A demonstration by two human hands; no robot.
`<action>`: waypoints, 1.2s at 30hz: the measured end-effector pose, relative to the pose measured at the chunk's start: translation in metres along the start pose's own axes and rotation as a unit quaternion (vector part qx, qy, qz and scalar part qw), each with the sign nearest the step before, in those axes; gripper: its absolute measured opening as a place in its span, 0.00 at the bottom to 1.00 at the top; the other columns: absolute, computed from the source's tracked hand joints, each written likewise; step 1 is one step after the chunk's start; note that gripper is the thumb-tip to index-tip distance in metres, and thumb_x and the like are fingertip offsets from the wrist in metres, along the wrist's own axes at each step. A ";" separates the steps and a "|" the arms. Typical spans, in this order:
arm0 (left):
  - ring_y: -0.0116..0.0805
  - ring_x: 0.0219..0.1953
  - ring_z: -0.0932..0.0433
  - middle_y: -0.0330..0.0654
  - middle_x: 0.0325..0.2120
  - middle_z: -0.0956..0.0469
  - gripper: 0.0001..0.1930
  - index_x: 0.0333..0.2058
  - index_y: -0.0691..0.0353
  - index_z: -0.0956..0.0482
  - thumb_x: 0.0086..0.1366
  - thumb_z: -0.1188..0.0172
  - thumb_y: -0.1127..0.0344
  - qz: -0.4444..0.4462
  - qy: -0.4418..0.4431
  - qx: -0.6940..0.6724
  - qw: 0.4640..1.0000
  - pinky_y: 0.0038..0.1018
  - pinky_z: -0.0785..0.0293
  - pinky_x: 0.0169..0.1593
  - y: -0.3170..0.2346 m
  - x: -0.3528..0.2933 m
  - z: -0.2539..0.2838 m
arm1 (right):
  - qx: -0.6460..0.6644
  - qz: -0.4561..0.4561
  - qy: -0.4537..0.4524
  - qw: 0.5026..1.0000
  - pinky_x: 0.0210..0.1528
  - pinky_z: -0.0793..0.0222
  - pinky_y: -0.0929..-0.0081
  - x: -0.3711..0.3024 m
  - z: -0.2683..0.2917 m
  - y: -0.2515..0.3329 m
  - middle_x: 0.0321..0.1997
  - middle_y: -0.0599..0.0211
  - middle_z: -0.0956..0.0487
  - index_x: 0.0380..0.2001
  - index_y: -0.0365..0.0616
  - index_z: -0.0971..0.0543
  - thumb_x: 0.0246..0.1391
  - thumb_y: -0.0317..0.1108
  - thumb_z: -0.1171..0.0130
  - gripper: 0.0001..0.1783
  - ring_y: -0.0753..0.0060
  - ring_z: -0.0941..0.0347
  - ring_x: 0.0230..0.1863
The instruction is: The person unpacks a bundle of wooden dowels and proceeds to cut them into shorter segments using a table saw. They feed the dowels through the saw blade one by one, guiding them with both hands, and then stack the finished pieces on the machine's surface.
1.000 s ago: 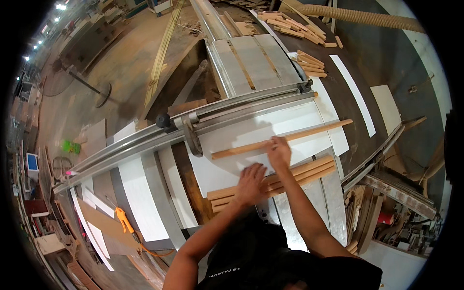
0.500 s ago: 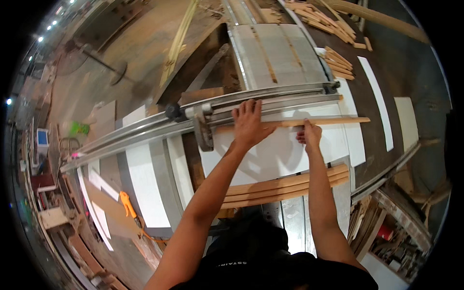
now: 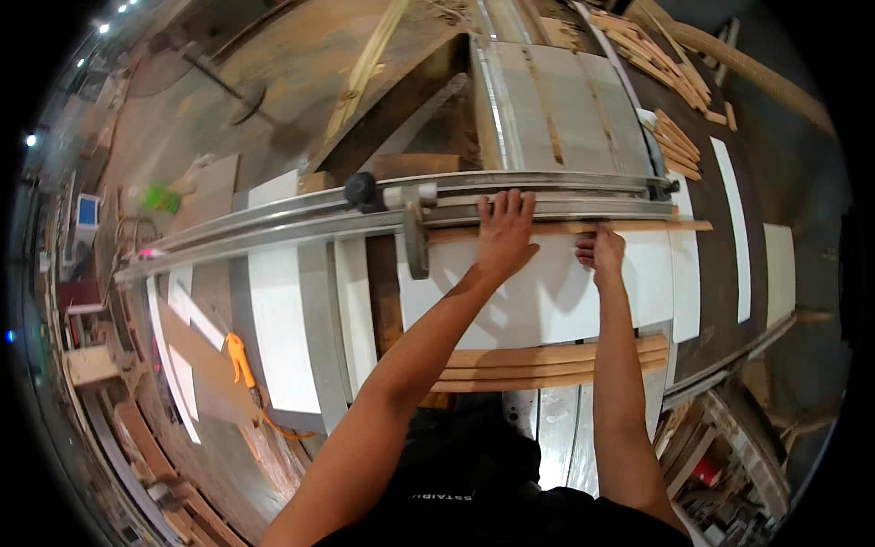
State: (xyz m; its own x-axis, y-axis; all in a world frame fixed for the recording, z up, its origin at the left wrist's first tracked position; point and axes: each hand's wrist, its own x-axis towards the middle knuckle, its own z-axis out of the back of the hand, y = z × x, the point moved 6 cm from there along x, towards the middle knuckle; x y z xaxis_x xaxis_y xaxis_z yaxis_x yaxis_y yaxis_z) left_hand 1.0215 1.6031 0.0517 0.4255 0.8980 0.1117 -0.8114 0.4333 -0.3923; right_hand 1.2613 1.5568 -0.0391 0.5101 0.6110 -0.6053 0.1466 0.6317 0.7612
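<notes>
A long wooden strip lies along the metal fence of the saw table, over a white board. My left hand rests flat across the strip, fingers stretched out onto the fence. To its right, my right hand pinches the strip's near edge between thumb and curled fingers. At the strip's left end hangs a metal stop block, close to or touching it; which one I cannot tell. Several wooden strips lie side by side at the table's near edge.
Shorter wood pieces are piled on the dark table at the far right, beside white strips. An orange air blow gun lies on the left among white panels. A black knob sticks up from the fence.
The wooden strip has swung flush against the fence; before, it lay at a slight angle with a gap. Both hands moved with it. The whole view has also shifted and turned slightly.
</notes>
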 end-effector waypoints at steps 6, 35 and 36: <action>0.52 0.62 0.37 0.50 0.57 0.34 0.49 0.65 0.62 0.38 0.48 0.23 0.51 0.016 0.008 0.010 1.000 0.59 0.50 0.66 -0.005 0.005 0.000 | -0.002 0.005 -0.020 1.000 0.19 0.26 0.70 -0.011 -0.009 0.008 0.26 0.55 0.17 0.44 0.41 0.24 0.72 0.52 0.54 0.23 0.66 0.21 0.19; 0.46 0.50 0.29 0.46 0.48 0.27 0.44 0.57 0.65 0.30 0.49 0.26 0.40 -0.128 -0.115 0.114 0.979 0.44 0.36 0.55 -0.037 0.028 -0.021 | -0.038 0.134 -0.307 0.941 0.39 0.23 0.49 0.036 0.075 0.026 0.31 0.38 0.18 0.51 0.33 0.31 0.62 0.36 0.46 0.20 0.35 0.19 0.35; 0.48 0.51 0.29 0.46 0.48 0.28 0.44 0.57 0.65 0.30 0.48 0.25 0.41 -0.128 -0.114 0.108 0.979 0.45 0.36 0.56 -0.038 0.028 -0.021 | -0.041 0.133 -0.312 0.940 0.40 0.23 0.47 0.041 0.076 0.023 0.32 0.37 0.18 0.50 0.33 0.31 0.61 0.36 0.46 0.19 0.33 0.19 0.37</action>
State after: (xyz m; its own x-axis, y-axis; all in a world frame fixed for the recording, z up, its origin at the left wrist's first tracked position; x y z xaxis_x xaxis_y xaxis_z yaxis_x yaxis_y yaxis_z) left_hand 1.0729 1.6098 0.0503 0.5453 0.7407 0.3924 -0.7658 0.6306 -0.1259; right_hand 1.3496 1.5597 -0.0289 0.9207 0.3704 -0.1232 -0.1086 0.5462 0.8306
